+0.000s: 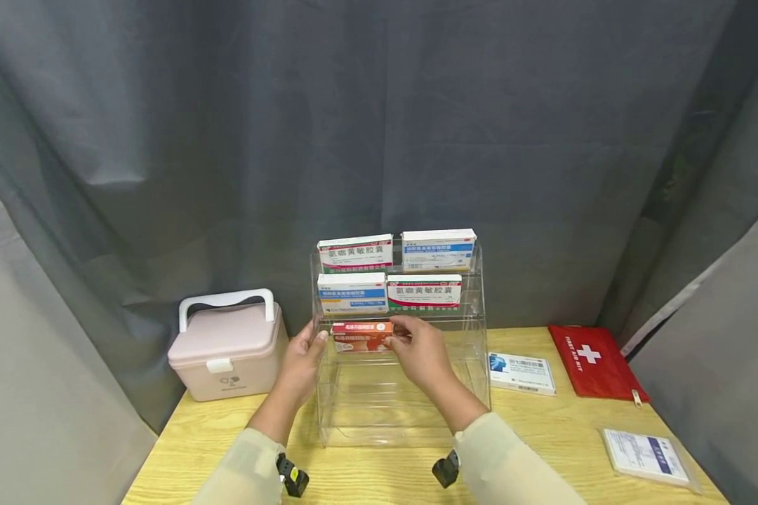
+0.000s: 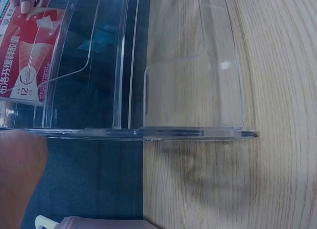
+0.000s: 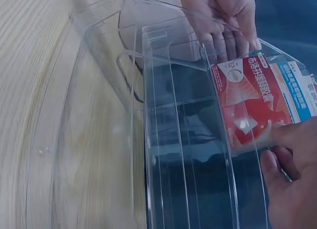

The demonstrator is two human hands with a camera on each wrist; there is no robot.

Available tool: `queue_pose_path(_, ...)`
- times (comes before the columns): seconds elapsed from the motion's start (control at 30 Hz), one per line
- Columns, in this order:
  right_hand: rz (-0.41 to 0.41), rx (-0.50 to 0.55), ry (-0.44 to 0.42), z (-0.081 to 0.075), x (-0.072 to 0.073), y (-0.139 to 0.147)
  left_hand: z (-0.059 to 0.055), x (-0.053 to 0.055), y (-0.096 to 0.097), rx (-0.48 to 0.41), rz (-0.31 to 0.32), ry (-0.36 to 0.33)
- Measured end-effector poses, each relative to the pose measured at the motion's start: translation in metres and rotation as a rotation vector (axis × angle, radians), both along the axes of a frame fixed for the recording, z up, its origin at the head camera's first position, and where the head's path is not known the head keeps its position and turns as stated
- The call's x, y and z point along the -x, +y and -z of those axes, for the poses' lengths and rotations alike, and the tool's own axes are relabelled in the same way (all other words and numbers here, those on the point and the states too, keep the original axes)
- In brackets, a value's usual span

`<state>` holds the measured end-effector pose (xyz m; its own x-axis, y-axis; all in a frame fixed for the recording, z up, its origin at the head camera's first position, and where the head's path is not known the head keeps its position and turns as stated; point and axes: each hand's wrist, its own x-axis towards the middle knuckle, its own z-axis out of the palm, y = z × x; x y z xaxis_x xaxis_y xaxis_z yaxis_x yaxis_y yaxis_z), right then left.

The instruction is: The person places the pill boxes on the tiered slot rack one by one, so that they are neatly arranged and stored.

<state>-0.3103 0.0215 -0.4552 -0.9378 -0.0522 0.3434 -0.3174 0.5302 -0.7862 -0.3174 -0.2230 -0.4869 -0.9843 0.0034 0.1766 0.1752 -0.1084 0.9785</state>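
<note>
A red and orange medicine box (image 1: 363, 337) stands in the third tier down of a clear acrylic display rack (image 1: 385, 436), at its left end. My right hand (image 1: 420, 348) pinches the right end of this box between thumb and fingers. At the rack's left side, my left hand (image 1: 301, 361) grips the edge of the side panel. The right wrist view shows the left fingers (image 3: 218, 44) outside that panel. Both upper tiers hold white medicine boxes, among them a blue-banded box (image 1: 352, 294) and a red-and-green-edged box (image 1: 424, 292) directly above the red one.
Left of the rack stands a pink lidded case (image 1: 227, 358) with a white handle. To the right lie a white medicine box (image 1: 521, 373), a red first aid pouch (image 1: 596, 361) and a plastic-wrapped pack (image 1: 647, 457). A grey curtain (image 1: 379, 140) hangs behind the wooden table (image 1: 530, 435).
</note>
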Motion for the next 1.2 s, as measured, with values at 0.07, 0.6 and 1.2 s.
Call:
queue_pose_path(0.07, 0.004, 0.001, 0.007, 0.000, 0.000, 0.002, 0.000, 0.000, 0.000, 0.003, -0.003, 0.004)
queue_pose_path(0.6, -0.024, 0.058, 0.193, -0.010, -0.020, 0.041, 0.002, 0.003, 0.000, -0.004, 0.000, -0.012)
queue_pose_path(1.2, 0.217, -0.415, -0.018, 0.061, -0.011, 0.239, -0.001, 0.000, 0.000, -0.005, 0.011, -0.008)
